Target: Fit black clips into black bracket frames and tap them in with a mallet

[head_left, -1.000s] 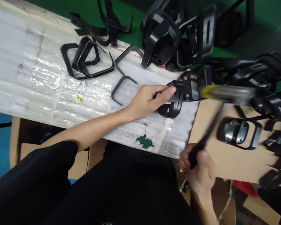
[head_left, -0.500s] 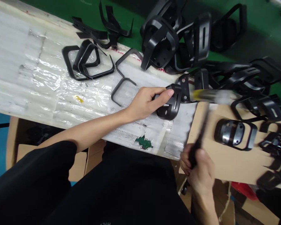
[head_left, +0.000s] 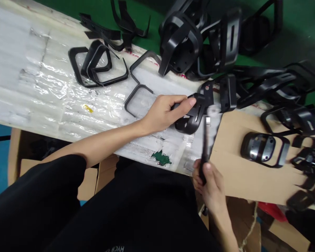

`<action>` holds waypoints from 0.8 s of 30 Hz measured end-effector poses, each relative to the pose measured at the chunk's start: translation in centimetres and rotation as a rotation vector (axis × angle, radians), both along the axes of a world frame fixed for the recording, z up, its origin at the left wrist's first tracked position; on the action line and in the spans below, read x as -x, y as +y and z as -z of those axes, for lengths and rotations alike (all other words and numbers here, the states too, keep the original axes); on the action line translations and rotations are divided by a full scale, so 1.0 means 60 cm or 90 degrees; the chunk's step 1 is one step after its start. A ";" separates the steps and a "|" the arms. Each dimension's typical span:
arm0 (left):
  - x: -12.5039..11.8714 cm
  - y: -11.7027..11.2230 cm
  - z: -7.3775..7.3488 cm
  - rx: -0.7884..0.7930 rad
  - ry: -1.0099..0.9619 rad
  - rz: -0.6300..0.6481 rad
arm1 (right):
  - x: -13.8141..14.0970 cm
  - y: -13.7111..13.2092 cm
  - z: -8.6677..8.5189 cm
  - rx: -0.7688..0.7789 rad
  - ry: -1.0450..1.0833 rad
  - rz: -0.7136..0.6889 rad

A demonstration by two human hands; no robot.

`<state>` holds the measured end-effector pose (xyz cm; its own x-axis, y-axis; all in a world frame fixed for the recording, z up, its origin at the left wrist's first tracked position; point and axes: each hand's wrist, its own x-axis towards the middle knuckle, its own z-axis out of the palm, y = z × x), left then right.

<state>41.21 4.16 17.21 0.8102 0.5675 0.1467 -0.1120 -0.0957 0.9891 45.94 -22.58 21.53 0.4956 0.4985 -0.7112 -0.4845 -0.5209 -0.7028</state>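
My left hand (head_left: 169, 113) is closed on a black slotted plastic part (head_left: 195, 119), its thumb along the top, and presses it against the covered bench. In my right hand (head_left: 210, 178) is the dark handle of a hammer (head_left: 205, 143), gripped near its lower end. The hammer's pale head is blurred and close to the right side of the plastic part; I cannot tell whether they touch. Left of the part lie thin black open frames (head_left: 136, 96). Just behind it stands another black plastic piece (head_left: 227, 92).
Piled black plastic parts (head_left: 182, 45) fill the green back area. More bent black frames (head_left: 97, 66) lie on the plastic-covered bench (head_left: 36, 94). To the right, a cardboard sheet (head_left: 238, 175) carries a black part with a shiny inset (head_left: 264, 148). Cardboard boxes stand below the bench edge.
My right hand has swung the hammer left, bringing its head from over the cardboard to beside the plastic part. My left hand keeps its hold on that part.
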 end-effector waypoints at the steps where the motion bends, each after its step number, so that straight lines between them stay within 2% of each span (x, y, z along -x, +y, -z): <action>1: 0.000 0.000 0.000 0.001 -0.002 -0.002 | -0.008 -0.005 -0.011 -0.054 -0.033 0.053; 4: -0.001 0.000 0.001 0.010 -0.001 -0.005 | -0.023 -0.005 -0.054 -0.212 -0.187 0.182; 7: -0.001 -0.001 0.000 0.007 -0.001 -0.005 | -0.007 0.016 -0.072 -0.273 -0.334 0.253; 9: -0.001 0.000 -0.002 -0.001 -0.003 -0.008 | 0.016 0.033 -0.055 -0.256 -0.271 0.241; 13: -0.001 0.000 -0.004 -0.010 -0.005 -0.003 | 0.046 0.040 0.006 -0.085 0.046 0.032; 14: -0.001 0.000 -0.004 -0.009 -0.004 -0.001 | 0.044 0.034 0.013 -0.043 0.094 0.001; 16: -0.001 -0.001 -0.003 -0.006 -0.004 0.002 | 0.029 0.019 0.010 -0.024 0.116 0.015; 18: -0.001 -0.001 -0.002 -0.001 -0.010 0.006 | 0.006 0.006 -0.014 -0.092 0.042 0.090; 21: -0.002 -0.001 0.001 0.008 -0.018 0.007 | -0.018 0.003 -0.060 -0.234 -0.198 0.189; 23: -0.002 -0.001 0.001 0.010 -0.015 0.007 | -0.016 0.012 -0.072 -0.274 -0.330 0.209; 24: -0.002 0.000 0.000 0.011 -0.013 0.007 | -0.008 0.017 -0.069 -0.277 -0.354 0.211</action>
<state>41.33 4.16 17.19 0.8131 0.5613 0.1542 -0.1336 -0.0780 0.9880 46.44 -21.56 25.68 0.8941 0.4389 -0.0887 -0.0828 -0.0325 -0.9960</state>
